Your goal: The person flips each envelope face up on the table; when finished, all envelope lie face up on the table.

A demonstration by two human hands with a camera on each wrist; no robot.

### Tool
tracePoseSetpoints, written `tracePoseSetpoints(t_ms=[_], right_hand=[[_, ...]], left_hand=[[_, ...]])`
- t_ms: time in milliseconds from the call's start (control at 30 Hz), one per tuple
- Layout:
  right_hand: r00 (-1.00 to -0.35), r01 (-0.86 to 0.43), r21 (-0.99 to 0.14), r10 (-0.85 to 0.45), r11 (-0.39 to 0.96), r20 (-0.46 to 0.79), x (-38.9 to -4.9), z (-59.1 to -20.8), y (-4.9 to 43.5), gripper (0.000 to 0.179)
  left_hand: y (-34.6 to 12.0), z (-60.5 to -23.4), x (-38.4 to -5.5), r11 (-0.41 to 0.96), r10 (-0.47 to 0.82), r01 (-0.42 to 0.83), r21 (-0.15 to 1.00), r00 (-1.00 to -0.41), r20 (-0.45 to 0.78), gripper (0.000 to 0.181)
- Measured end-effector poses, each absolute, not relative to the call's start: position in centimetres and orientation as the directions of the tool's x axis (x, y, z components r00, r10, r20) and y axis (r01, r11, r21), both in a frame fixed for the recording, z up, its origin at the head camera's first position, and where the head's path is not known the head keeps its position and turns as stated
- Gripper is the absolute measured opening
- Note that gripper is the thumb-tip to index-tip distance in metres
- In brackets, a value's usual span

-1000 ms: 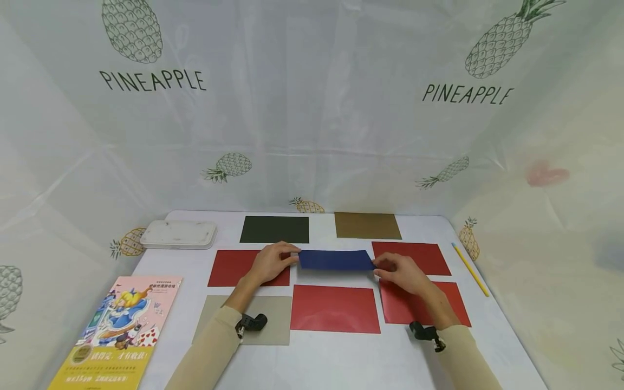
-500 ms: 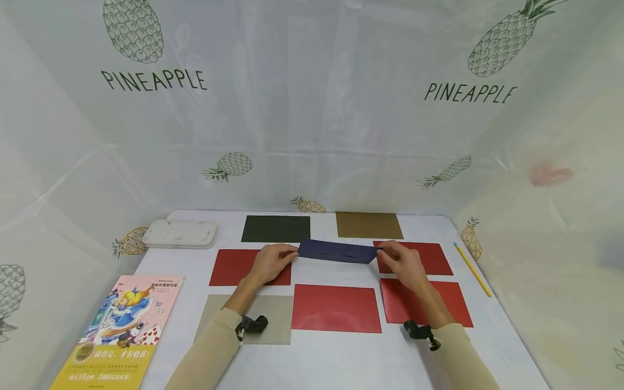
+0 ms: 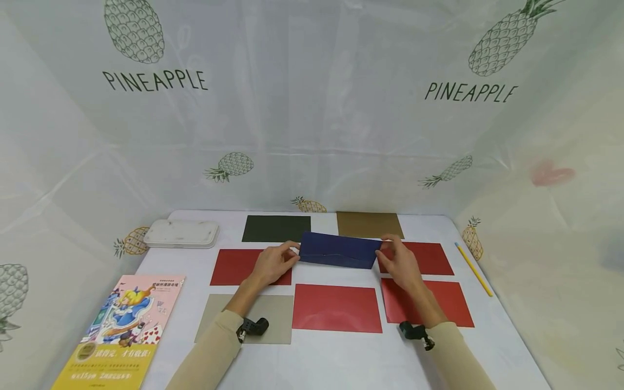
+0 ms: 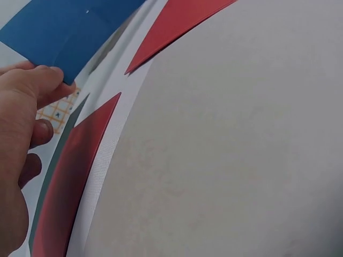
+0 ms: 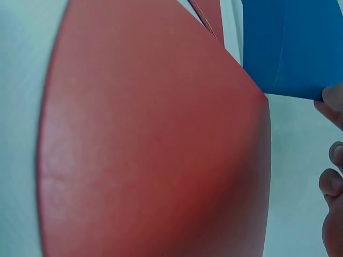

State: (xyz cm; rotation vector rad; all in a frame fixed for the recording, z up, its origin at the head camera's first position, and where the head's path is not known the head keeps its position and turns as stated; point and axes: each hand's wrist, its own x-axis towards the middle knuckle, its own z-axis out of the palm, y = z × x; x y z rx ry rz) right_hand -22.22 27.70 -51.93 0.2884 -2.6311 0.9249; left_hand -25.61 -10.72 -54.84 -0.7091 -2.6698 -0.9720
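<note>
A blue rectangular envelope-like sheet (image 3: 340,250), with a wavy line across its face, is held up off the table between both hands. My left hand (image 3: 271,264) pinches its left end between thumb and fingers; in the left wrist view the thumb and finger grip a corner of the blue sheet (image 4: 75,37). At the other end my right hand (image 3: 401,264) pinches the right edge, and the right wrist view shows fingertips on a corner of the blue sheet (image 5: 292,48). Beneath the left hand lies a red card (image 3: 234,266); the right forearm passes over another red card (image 3: 448,303).
Around the hands lie a dark green card (image 3: 275,228), a brown card (image 3: 369,224), a middle red card (image 3: 337,309), an upper-right red card (image 3: 431,258) and a grey card (image 3: 268,319). A white case (image 3: 181,234), a picture book (image 3: 122,330) and a yellow pencil (image 3: 474,270) sit towards the sides.
Both hands keep hold of the blue sheet. It has risen slightly and tilted, so more of its face shows, with the wavy line visible. The right hand has moved up a little.
</note>
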Motion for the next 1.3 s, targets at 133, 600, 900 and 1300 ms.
tracePoseSetpoints(t_ms=[133,600,900,1300], right_hand=[[-0.924,-0.286,-0.569,-0.065,0.771,0.377,-22.4,-52.1,27.6,0.046],[-0.951,-0.250,-0.546,-0.096,0.800,0.294,-22.6,-53.1,27.2,0.065],[-0.961,-0.266,-0.500,-0.184,0.824,0.207,-22.7,-53.5,27.1,0.080],[-0.957,-0.292,-0.454,-0.262,0.842,0.129,-23.0,-52.5,26.8,0.084]], left_hand=[[-10.7,-54.9,-25.6,0.650,0.377,0.528,0.547,-0.848,0.371,0.037],[-10.7,-55.1,-25.4,0.618,0.445,0.556,0.556,-0.830,0.336,0.079],[-10.5,-55.1,-25.5,0.655,0.482,0.530,0.539,-0.842,0.243,0.093],[-10.2,-55.0,-25.5,0.705,0.436,0.493,0.510,-0.868,0.237,0.081]])
